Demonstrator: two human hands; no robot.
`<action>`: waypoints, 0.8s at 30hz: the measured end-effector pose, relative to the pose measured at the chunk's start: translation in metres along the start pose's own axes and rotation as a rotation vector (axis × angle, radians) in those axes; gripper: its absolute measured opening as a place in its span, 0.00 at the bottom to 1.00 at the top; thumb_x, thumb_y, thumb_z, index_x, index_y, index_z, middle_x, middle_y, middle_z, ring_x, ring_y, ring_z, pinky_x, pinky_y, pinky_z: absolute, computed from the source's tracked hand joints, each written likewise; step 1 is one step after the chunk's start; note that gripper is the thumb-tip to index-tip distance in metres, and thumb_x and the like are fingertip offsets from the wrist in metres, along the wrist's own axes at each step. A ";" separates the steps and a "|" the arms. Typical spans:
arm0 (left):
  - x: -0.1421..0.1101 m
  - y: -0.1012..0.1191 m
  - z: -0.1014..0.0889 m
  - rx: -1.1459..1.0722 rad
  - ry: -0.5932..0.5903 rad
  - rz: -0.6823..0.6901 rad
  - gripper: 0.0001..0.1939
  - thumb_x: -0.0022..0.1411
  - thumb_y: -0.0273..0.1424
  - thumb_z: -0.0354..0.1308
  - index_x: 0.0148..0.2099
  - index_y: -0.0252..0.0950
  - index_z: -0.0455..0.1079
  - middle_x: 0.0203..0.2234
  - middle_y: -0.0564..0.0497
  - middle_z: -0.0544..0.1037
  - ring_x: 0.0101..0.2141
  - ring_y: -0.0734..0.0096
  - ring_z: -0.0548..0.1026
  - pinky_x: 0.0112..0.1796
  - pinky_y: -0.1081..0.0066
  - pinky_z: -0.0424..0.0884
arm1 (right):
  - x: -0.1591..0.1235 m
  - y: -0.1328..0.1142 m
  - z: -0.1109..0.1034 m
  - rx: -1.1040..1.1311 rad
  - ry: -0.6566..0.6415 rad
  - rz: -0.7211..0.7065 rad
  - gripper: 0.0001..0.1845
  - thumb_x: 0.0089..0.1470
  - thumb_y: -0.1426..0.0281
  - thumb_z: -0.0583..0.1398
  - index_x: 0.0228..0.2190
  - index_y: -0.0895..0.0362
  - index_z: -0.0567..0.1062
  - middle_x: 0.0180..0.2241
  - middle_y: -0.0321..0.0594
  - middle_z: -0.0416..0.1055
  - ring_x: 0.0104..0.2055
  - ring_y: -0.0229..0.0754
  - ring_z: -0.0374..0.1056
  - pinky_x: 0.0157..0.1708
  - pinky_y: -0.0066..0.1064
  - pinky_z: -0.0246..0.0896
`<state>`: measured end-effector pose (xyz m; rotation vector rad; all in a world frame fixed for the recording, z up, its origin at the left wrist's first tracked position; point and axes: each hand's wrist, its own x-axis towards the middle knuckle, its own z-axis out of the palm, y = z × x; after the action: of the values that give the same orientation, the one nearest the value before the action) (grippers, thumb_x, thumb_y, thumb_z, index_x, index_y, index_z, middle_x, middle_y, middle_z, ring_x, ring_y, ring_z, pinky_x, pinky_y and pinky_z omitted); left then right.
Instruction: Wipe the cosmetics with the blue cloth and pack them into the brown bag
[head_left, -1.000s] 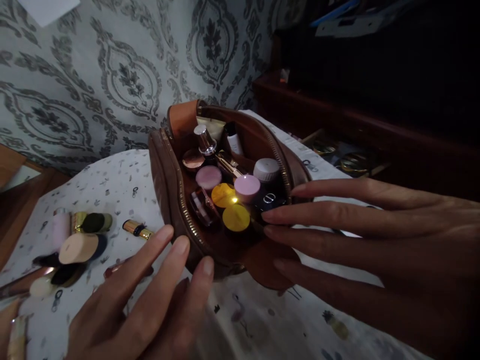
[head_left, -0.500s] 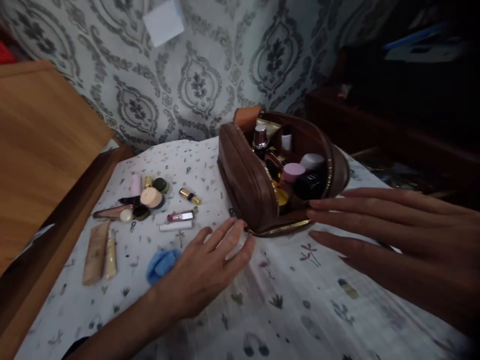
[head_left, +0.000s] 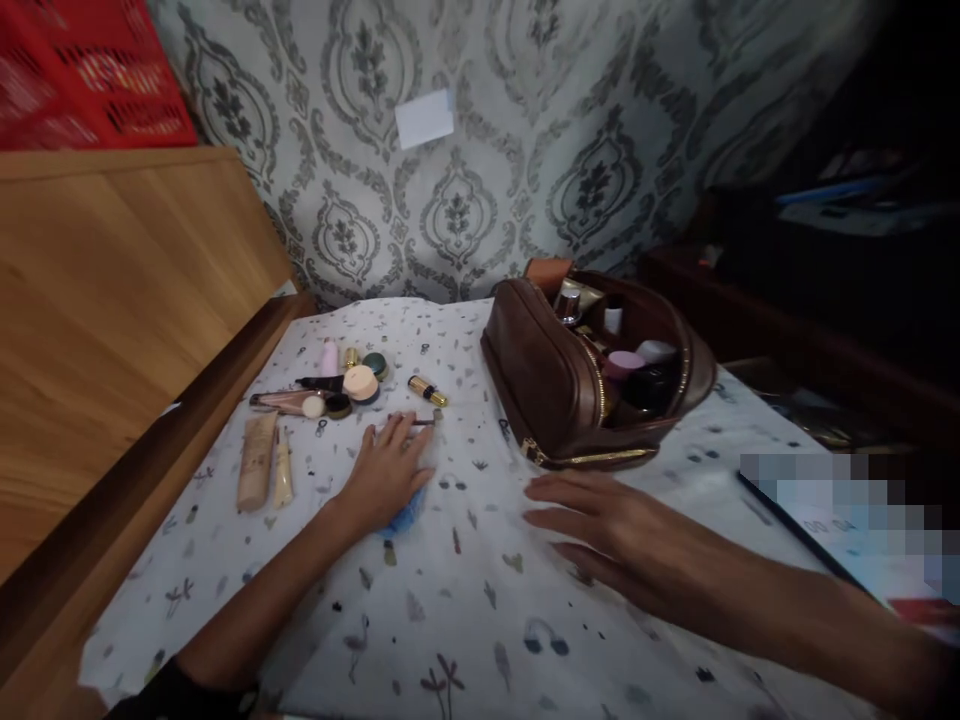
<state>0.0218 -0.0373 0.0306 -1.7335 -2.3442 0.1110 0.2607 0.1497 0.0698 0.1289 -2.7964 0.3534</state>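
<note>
The left hand has moved away from the front corner of the brown bag since half a second ago and now reaches over a slim lip tube and a blue cloth. Its fingers are outstretched; whether they grip anything is hidden. The right hand has drawn back from the bag's opening to just in front of it, its fingers parted and empty. The bag sits unzipped on the worktop, filled with jars and bottles. A screen has come into view at right, mostly pixelated, with a pair of zeros readable. Print on the beige tube is too blurred to read.
</note>
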 end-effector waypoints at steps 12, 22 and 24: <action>0.005 -0.008 0.023 -0.224 0.069 -0.076 0.22 0.70 0.38 0.49 0.63 0.40 0.61 0.66 0.40 0.59 0.66 0.47 0.55 0.61 0.40 0.55 | 0.155 0.015 0.107 0.106 0.094 0.458 0.19 0.59 0.80 0.51 0.50 0.62 0.73 0.47 0.50 0.73 0.51 0.47 0.67 0.53 0.35 0.59; 0.001 -0.011 0.027 -0.303 0.236 -0.017 0.17 0.67 0.31 0.51 0.57 0.39 0.67 0.56 0.41 0.69 0.58 0.51 0.63 0.57 0.44 0.61 | 0.165 0.027 0.128 0.051 0.088 0.587 0.16 0.61 0.73 0.55 0.50 0.60 0.73 0.46 0.48 0.71 0.49 0.47 0.67 0.49 0.31 0.57; 0.002 -0.011 0.025 -0.305 0.233 -0.011 0.17 0.67 0.31 0.52 0.57 0.38 0.67 0.55 0.40 0.69 0.57 0.51 0.64 0.56 0.45 0.61 | 0.170 0.030 0.127 0.043 0.078 0.616 0.14 0.60 0.71 0.56 0.47 0.60 0.74 0.45 0.49 0.72 0.47 0.48 0.68 0.45 0.32 0.58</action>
<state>0.0057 -0.0370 0.0084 -1.7500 -2.2883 -0.4486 0.0578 0.1372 0.0012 -0.7319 -2.6890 0.5407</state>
